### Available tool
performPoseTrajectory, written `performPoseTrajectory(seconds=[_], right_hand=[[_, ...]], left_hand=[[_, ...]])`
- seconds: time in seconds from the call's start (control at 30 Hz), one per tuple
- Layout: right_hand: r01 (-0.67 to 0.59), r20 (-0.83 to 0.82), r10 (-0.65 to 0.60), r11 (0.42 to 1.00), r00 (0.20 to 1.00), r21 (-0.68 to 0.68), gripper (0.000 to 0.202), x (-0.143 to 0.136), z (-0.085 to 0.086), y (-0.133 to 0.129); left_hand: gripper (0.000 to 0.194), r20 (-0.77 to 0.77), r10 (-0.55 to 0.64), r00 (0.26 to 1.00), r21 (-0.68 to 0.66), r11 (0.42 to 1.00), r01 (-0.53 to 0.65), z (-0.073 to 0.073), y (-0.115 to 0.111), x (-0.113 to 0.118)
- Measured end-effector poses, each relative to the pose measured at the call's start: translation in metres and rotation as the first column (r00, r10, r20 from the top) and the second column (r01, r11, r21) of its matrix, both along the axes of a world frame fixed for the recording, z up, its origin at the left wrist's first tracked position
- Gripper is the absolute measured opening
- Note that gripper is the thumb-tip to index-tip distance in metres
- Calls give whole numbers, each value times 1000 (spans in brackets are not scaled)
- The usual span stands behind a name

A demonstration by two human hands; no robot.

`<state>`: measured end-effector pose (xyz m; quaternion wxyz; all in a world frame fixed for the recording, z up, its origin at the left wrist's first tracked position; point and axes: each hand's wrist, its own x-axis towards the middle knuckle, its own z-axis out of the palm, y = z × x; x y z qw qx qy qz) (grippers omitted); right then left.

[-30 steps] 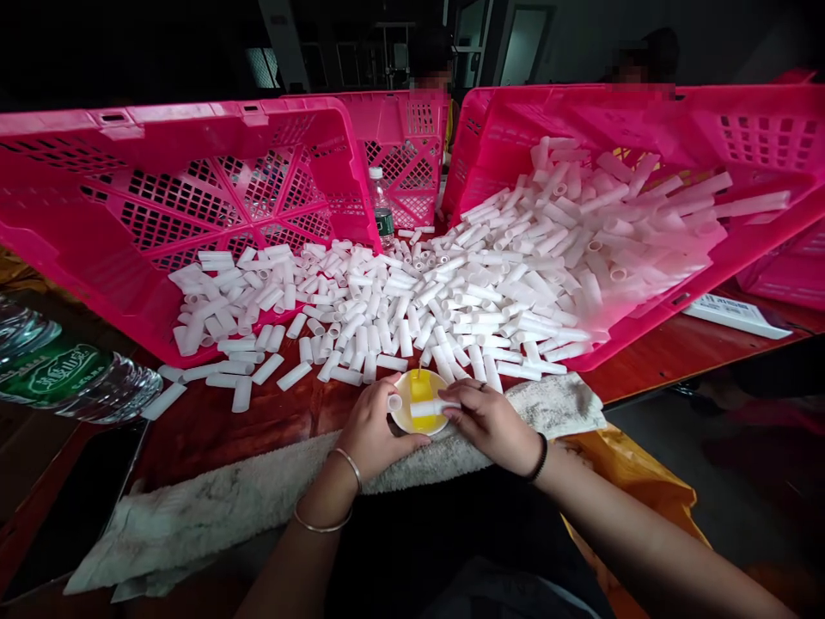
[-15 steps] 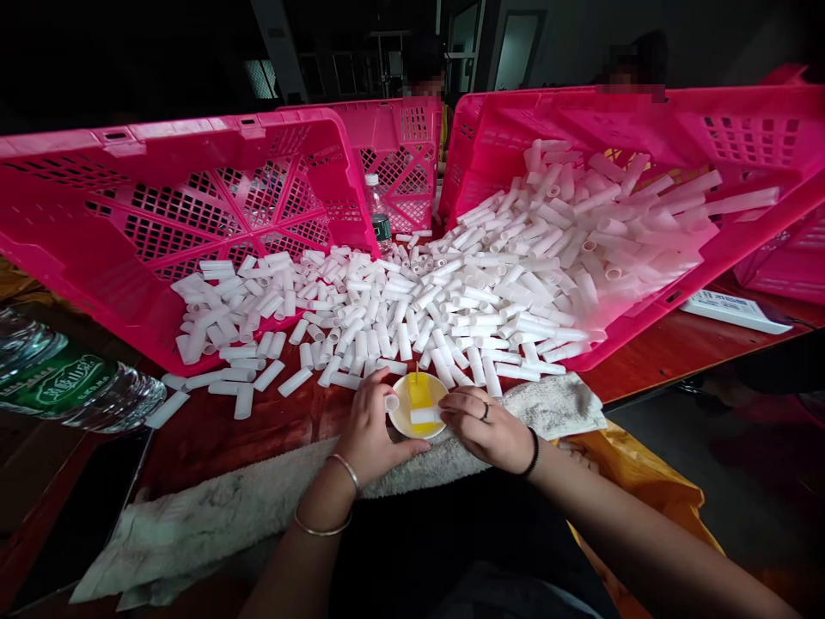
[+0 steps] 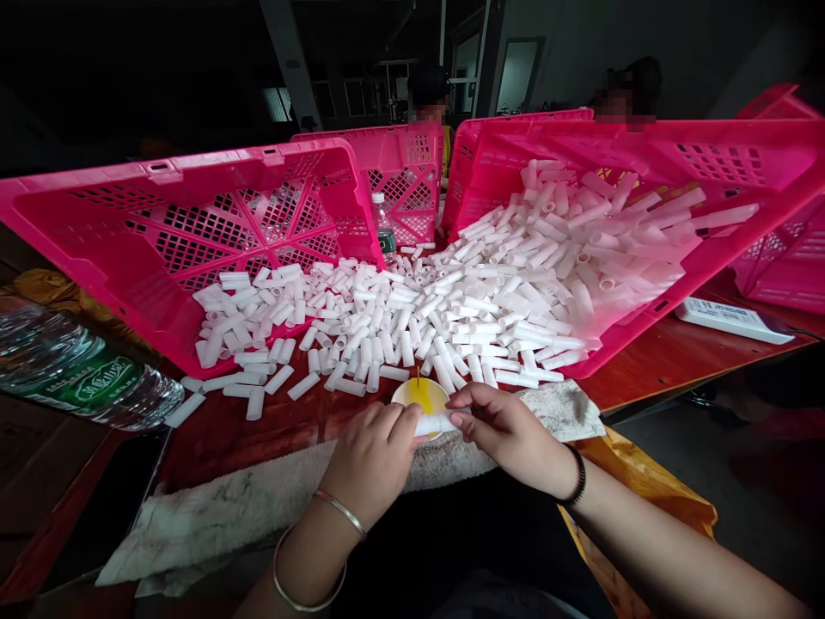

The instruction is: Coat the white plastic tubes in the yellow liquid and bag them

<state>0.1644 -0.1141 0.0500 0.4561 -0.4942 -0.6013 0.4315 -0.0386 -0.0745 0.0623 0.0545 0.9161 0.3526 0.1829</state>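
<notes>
My left hand is closed around one end of a white plastic tube, which lies level between my hands. My right hand pinches at the tube's right end with thumb and forefinger; a thin translucent piece shows there, too small to name. Just beyond and partly beneath my fingers is a small white bowl with yellow stuff in it and a thin stick standing up at its far side. Whether the held part is one tube or two joined cannot be made out.
Loose white tubes spill from two tipped pink crates across the red table. A large water bottle lies left; a smaller bottle stands behind. A towel lines the front edge. Two people are beyond the crates.
My hands have come together over the bowl's near side. The tube in my right hand left the yellow stuff and met my left hand's tube, which turned from end-on to level.
</notes>
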Motion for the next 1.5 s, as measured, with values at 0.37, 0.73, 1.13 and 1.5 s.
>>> performPoseTrajectory(seconds=[0.37, 0.73, 1.13, 1.5], right_hand=[[55, 519, -205, 956, 830, 289, 32, -10, 21, -35], [100, 872, -249, 968, 422, 228, 26, 62, 8, -15], [162, 887, -156, 982, 436, 93, 28, 31, -14, 26], [-91, 554, -128, 932, 822, 351, 39, 9, -51, 43]], left_hand=[[25, 303, 58, 951, -602, 785, 144, -4, -63, 38], [23, -57, 263, 963, -120, 956, -268, -40, 90, -66], [17, 113, 331, 937, -426, 868, -255, -31, 39, -87], [20, 76, 147, 986, -293, 949, -118, -41, 33, -44]])
